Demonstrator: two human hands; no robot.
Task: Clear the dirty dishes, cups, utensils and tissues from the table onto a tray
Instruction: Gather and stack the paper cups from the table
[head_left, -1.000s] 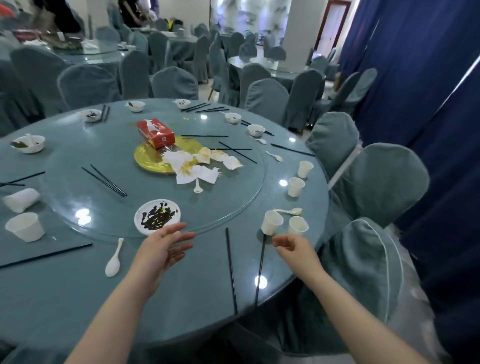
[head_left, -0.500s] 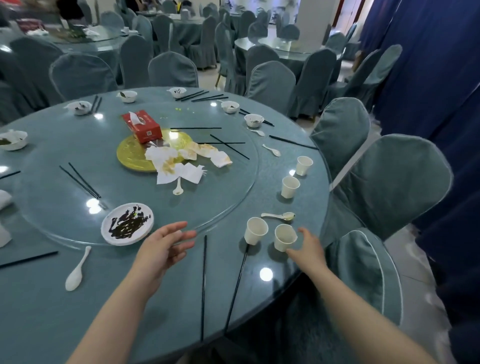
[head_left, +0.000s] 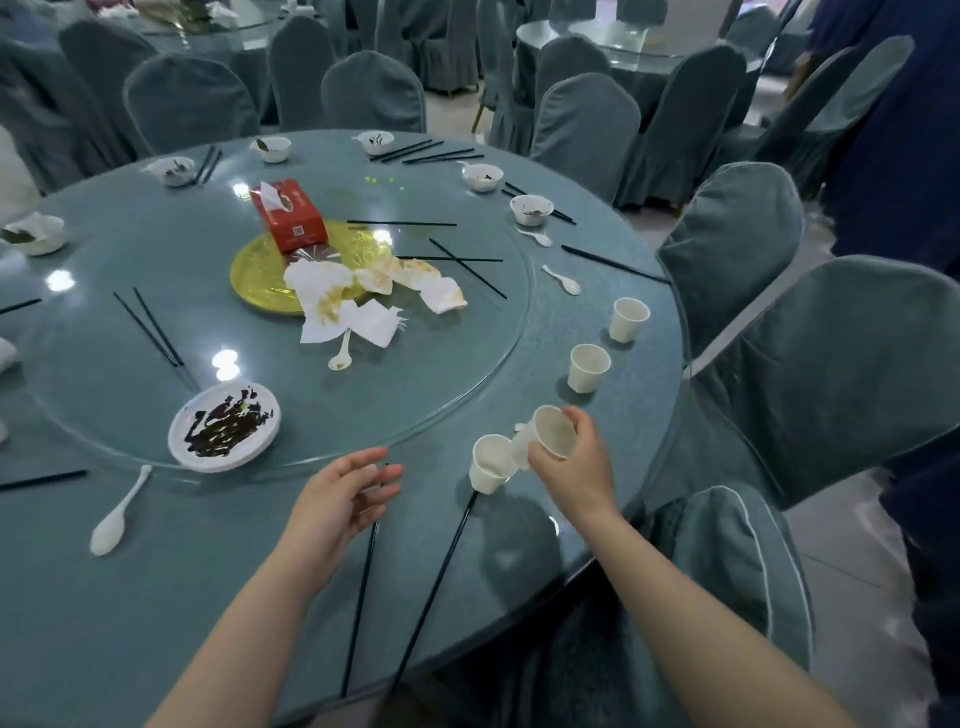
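Note:
My right hand (head_left: 576, 470) grips a white paper cup (head_left: 551, 430), lifted and tilted just above the table, beside a second cup (head_left: 489, 463) that stands upright. Two more cups (head_left: 587, 368) (head_left: 628, 319) stand further along the table's right edge. My left hand (head_left: 340, 501) hovers open over the table, near two black chopsticks (head_left: 410, 597). A stained white plate (head_left: 224, 427) lies at the rim of the glass turntable (head_left: 493, 395). Soiled tissues (head_left: 345, 306) spill off a gold plate (head_left: 260, 280) at the centre. A white spoon (head_left: 117, 514) lies to the left.
A red tissue box (head_left: 291, 215) sits on the gold plate. Small bowls (head_left: 531, 209), spoons and black chopsticks ring the far edge of the round table. Covered chairs (head_left: 831, 364) stand close on the right. No tray is in view.
My right hand reached the nearer cup, closed round it and lifted it off the table, tilting it. The view swung left and down. My left hand stayed open above the table.

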